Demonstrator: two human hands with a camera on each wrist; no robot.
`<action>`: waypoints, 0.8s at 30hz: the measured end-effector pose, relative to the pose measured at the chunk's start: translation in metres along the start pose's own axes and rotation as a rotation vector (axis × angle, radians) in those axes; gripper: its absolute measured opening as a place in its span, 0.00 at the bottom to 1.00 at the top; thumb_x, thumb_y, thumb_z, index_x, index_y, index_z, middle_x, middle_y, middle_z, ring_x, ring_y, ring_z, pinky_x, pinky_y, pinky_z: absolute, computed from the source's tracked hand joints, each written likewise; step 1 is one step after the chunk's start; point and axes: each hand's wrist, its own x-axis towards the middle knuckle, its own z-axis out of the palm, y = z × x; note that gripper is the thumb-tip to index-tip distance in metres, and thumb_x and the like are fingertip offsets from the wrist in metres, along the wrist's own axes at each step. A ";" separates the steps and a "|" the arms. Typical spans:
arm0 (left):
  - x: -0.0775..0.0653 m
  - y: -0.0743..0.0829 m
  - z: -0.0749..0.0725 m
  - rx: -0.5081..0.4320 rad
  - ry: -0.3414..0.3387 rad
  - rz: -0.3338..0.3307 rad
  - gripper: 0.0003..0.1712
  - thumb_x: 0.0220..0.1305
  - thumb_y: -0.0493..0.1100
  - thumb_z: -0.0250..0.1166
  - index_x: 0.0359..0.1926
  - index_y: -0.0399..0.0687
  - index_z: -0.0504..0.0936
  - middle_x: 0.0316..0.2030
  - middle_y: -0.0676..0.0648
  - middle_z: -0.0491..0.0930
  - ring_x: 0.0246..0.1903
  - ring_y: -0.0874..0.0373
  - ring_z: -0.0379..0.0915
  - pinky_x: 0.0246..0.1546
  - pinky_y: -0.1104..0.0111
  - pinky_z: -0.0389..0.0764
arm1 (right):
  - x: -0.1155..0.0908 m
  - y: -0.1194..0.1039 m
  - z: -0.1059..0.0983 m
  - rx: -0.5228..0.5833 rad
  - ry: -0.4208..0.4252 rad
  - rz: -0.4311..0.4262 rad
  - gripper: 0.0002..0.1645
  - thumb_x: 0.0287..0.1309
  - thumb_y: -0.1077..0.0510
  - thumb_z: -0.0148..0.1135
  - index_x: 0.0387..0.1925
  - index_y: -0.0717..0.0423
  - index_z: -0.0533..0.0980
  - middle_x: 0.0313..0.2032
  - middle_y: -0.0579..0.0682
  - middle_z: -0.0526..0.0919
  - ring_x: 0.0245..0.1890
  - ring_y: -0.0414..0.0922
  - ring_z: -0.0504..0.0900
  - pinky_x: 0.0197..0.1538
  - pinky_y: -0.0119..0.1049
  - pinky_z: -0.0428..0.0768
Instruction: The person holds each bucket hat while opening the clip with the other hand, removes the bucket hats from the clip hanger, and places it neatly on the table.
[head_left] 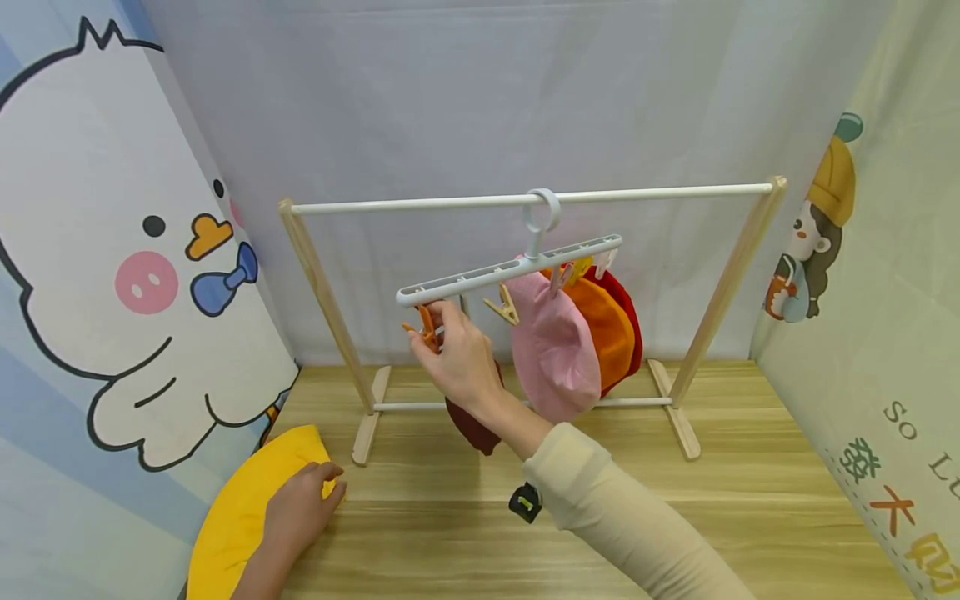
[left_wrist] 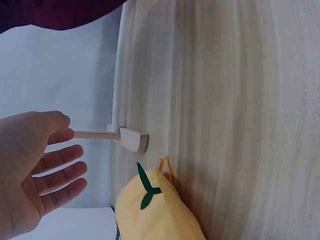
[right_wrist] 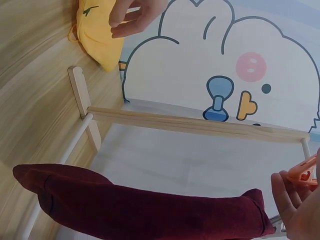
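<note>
I see the right hand [head_left: 463, 360] pinching an orange plastic clip [head_left: 428, 330] beneath the white plastic hanger [head_left: 480, 276], the left hand [head_left: 302, 503] fingers loosely spread

Rack [head_left: 322, 292] on bench [head_left: 750, 517]; hanger [head_left: 510, 269] on upper rail [head_left: 420, 202]. Three hanging cloths [head_left: 551, 350] (overlapping) beneath hanger's right half. Separate cloth [head_left: 240, 508], left, before rack.

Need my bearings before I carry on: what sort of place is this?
Likely a staged tabletop booth: a wood-framed rack stands on a wood-grain surface, enclosed by a plain backdrop and cartoon-printed side panels.
</note>
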 end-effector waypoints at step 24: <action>0.007 0.038 -0.014 -0.063 0.168 0.145 0.10 0.51 0.43 0.67 0.37 0.50 0.83 0.33 0.52 0.81 0.27 0.58 0.76 0.20 0.68 0.72 | 0.003 0.000 -0.003 0.006 -0.003 -0.054 0.20 0.54 0.56 0.61 0.47 0.57 0.67 0.31 0.48 0.81 0.24 0.38 0.77 0.24 0.26 0.72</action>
